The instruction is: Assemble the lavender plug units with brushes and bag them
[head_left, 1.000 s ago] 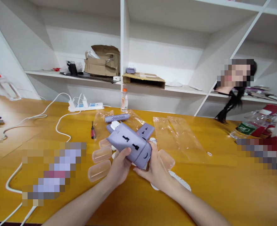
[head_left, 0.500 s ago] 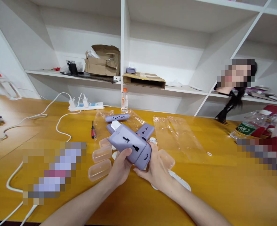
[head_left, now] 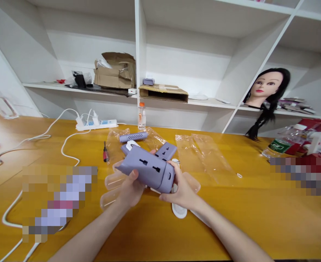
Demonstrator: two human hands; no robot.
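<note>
A purple plastic housing [head_left: 146, 168] with two dark slots is held between both hands above the wooden table. My left hand [head_left: 131, 189] grips its lower left side, thumb on top. My right hand [head_left: 181, 187] is wrapped round its right end, beside an oval opening. Behind it lie another purple slotted piece [head_left: 167, 150] and a purple perforated tube [head_left: 133, 137]. Clear plastic covers [head_left: 111, 198] rest to the left, partly behind my left hand. Under and beside my right hand is a white oval piece [head_left: 179, 210].
A red-handled screwdriver [head_left: 105, 154] lies left of the parts, clear plastic bags [head_left: 206, 156] to the right. Behind stand a power strip [head_left: 96, 124] with white cables and a small orange-capped bottle [head_left: 142, 116]. A mannequin head [head_left: 268, 87] and cardboard boxes [head_left: 115, 71] occupy the shelves.
The purple housing has turned and tilted in both hands, its left end now flatter. More of the white oval piece shows below my right hand. The whole view has shifted slightly.
</note>
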